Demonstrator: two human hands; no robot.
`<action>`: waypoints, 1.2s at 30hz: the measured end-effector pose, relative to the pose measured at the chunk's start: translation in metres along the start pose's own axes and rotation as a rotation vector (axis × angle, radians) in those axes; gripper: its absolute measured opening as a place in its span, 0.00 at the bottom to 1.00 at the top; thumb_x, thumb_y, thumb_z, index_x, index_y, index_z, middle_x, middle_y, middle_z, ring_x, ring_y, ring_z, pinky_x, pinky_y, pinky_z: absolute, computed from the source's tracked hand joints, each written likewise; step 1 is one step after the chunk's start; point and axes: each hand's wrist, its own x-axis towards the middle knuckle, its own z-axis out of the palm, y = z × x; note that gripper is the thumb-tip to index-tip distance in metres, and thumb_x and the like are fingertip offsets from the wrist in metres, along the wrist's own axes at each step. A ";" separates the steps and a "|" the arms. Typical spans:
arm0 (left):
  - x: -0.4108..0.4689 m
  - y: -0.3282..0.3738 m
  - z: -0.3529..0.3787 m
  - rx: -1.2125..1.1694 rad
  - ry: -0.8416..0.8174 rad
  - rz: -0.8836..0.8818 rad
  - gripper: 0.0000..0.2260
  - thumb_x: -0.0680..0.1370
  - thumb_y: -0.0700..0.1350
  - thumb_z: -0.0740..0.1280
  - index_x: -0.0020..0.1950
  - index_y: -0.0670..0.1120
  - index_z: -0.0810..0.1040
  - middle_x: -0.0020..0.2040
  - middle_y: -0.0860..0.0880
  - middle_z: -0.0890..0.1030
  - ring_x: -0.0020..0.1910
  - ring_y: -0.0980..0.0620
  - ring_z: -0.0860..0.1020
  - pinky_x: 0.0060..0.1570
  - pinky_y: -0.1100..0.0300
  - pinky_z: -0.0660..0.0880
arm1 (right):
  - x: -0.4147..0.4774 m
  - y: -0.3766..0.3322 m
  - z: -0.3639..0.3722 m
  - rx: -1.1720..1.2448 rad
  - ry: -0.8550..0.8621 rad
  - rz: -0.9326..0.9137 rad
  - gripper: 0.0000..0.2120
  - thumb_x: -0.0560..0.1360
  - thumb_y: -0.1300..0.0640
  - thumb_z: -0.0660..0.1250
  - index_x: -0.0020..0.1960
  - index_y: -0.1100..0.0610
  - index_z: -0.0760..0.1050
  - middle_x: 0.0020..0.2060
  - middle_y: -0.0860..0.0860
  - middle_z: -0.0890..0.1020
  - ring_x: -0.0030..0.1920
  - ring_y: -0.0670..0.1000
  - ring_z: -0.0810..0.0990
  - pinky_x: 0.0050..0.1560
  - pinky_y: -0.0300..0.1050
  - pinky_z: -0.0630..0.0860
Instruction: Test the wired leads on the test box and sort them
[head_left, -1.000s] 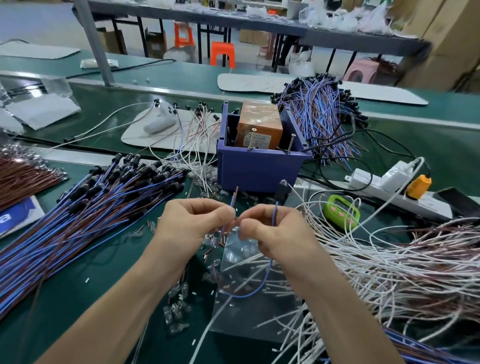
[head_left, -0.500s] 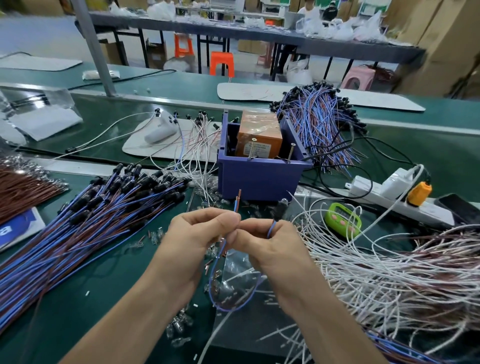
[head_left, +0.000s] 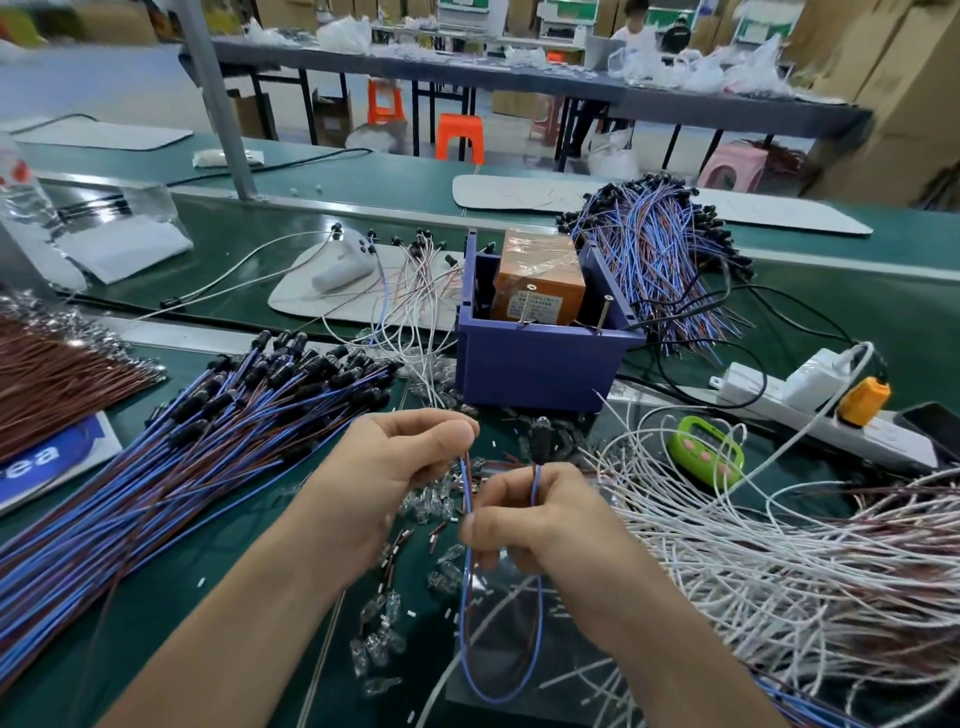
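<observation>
Head view, one moment at a green bench (head_left: 208, 582), items as seen.

Left hand (head_left: 395, 467): centre of frame, fingers curled, thumb and forefinger pinched on the upper end of a blue-and-brown lead (head_left: 466, 582).

Right hand (head_left: 540, 525): just right of and below the left, fingers curled; the thumb pressed one strand of the same lead against the fingers, and the other strand rose out of the top of the fist.

Lead: hung below the right hand in a narrow loop toward the bottom centre of the frame, clear of the test box.

Test box (head_left: 540, 364): purple, open-topped, above the hands at centre, with an orange block (head_left: 540, 280) inside and two upright screws on its near rim. Neither hand touched it.

Sorted pile, blue-and-brown leads with black ends (head_left: 208, 457): fanned across the left half of the frame.

Second bundle of the same kind (head_left: 660, 260): behind and right of the box.

White leads (head_left: 753, 561): a loose tangle, right and lower right.

Brown wires (head_left: 57, 379): far left edge.

Small clear components (head_left: 379, 639): scattered under and between the forearms.

Green timer (head_left: 705, 451): right of the hands, near a white power strip (head_left: 831, 421) carrying an orange plug (head_left: 865, 400).
</observation>
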 end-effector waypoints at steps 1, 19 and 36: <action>0.000 0.000 0.000 0.020 -0.015 -0.007 0.15 0.58 0.55 0.77 0.41 0.50 0.89 0.34 0.52 0.81 0.34 0.56 0.75 0.46 0.59 0.73 | 0.000 0.000 0.000 0.003 0.004 0.005 0.13 0.71 0.69 0.73 0.31 0.57 0.80 0.26 0.52 0.78 0.24 0.44 0.74 0.29 0.31 0.70; 0.004 -0.009 0.002 0.312 0.238 0.156 0.06 0.72 0.47 0.77 0.45 0.58 0.89 0.49 0.59 0.87 0.51 0.61 0.84 0.55 0.59 0.76 | 0.008 0.010 -0.010 0.097 0.112 0.001 0.08 0.65 0.64 0.76 0.31 0.55 0.80 0.26 0.51 0.76 0.25 0.46 0.72 0.26 0.33 0.67; 0.006 -0.014 0.003 0.008 0.009 -0.016 0.16 0.56 0.52 0.80 0.39 0.47 0.89 0.37 0.49 0.86 0.36 0.58 0.81 0.45 0.62 0.74 | 0.007 0.008 -0.012 0.098 0.105 0.036 0.12 0.69 0.66 0.75 0.30 0.54 0.80 0.26 0.51 0.77 0.25 0.46 0.72 0.27 0.33 0.69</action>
